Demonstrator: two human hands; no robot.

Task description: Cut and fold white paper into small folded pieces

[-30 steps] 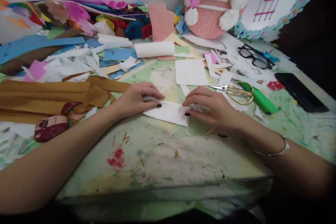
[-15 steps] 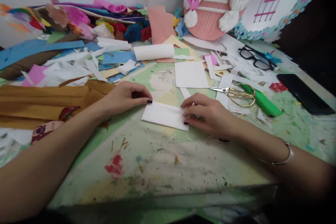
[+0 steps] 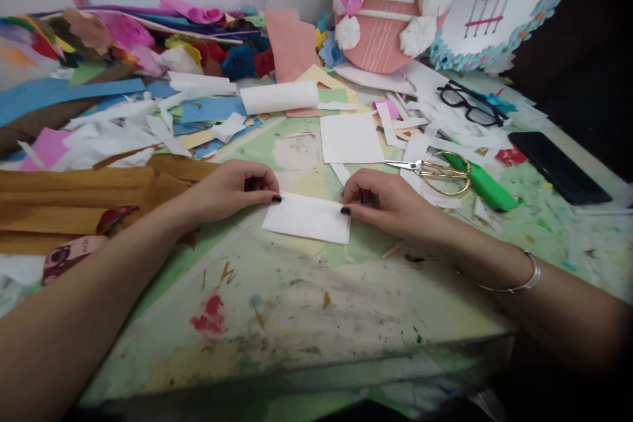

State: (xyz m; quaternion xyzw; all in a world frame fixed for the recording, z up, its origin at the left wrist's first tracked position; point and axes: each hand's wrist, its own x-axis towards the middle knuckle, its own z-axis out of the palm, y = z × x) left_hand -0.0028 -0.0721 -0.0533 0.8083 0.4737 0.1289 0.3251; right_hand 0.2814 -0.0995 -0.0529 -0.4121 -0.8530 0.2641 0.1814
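Note:
A folded white paper rectangle lies flat on the paint-stained green table. My left hand has its fingers curled, and one dark-nailed fingertip presses the paper's upper left corner. My right hand is curled too, its fingertips pinching the paper's upper right corner. A silver bangle sits on my right wrist.
Gold-handled scissors and a green tool lie right of my right hand. A white paper square, a white roll, glasses and a black phone lie further back. Mustard crepe paper and coloured scraps fill the left.
My left hand slid left along the paper's top edge to its corner. My right hand shifted to the upper right corner. The paper now lies flatter.

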